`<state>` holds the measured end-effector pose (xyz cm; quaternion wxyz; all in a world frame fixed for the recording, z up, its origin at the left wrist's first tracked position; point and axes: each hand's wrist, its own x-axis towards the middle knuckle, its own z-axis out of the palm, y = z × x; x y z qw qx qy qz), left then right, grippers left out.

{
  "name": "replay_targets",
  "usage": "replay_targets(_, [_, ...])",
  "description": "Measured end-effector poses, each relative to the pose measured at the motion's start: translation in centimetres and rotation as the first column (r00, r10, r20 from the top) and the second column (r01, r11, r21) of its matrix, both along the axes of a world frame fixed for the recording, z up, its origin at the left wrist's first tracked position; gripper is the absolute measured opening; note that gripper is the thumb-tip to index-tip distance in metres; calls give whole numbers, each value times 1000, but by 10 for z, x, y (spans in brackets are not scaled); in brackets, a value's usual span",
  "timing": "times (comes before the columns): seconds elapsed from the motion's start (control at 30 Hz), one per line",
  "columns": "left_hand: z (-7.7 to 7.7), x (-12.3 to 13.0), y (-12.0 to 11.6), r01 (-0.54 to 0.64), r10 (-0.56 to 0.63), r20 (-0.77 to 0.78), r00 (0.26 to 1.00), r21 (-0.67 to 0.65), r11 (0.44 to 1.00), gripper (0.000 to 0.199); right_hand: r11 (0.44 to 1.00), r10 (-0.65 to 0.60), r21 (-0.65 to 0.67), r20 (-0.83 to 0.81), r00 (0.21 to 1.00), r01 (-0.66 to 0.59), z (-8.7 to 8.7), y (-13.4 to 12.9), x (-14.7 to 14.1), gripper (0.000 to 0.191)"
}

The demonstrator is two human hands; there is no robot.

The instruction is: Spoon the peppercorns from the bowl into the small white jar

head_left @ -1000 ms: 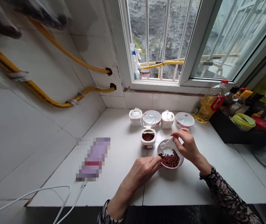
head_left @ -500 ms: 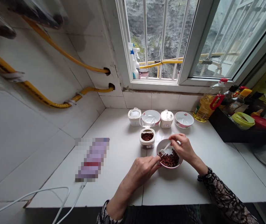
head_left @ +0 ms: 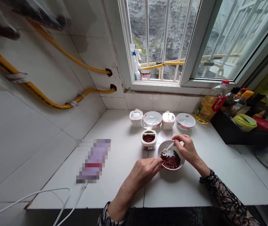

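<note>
A white bowl (head_left: 161, 148) with a pink rim stands near the middle of the counter, with dark red dried grains (head_left: 171, 161) in its lower part. My left hand (head_left: 145, 169) grips the bowl's left edge, fingers over and under the rim. Between the fingertips of my right hand (head_left: 186, 149) is the handle of a small white spoon (head_left: 168, 148); its head is inside the bowl above the grains, with a few in or beside it. Just behind and left of the bowl, an open-lidded jar (head_left: 148, 141) holds similar dark red grains.
Behind stand two lidded jars (head_left: 136, 119) (head_left: 168, 121) and two patterned bowls (head_left: 152, 119) (head_left: 186, 121). An oil bottle (head_left: 206, 108) and black condiment rack (head_left: 225, 130) are at the right. A blurred purple object (head_left: 95, 160) and white cable (head_left: 77, 201) lie left.
My right hand and the spoon have shifted slightly to the right, and the spoon's head has risen a little from the grains. My left hand stays on the bowl.
</note>
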<state>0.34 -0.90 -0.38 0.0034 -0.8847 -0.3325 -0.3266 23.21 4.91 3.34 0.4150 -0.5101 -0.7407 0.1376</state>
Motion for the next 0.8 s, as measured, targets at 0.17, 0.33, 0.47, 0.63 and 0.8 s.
replay_targets(0.17, [0,0,0,5,-5,1,1000,4,1000,23,992,18,-125,-142,990,-36,3,-1,1,17])
replay_targets(0.33, [1,0,0,-2,2,-5,1000,11,1000,23,973,13,-215,-292,956,-79,5,1,1,16])
replay_targets(0.47, [2,0,0,-5,5,-7,1000,1,1000,23,966,20,-231,-376,926,-115,11,6,-1,18])
replay_targets(0.63, [3,1,0,-11,11,-5,1000,24,1000,29,991,66,-90,-313,947,-99,23,13,-14,17])
replay_targets(0.8, [3,1,0,-16,16,-9,1000,31,999,28,959,91,266,40,995,-99,23,12,-36,17])
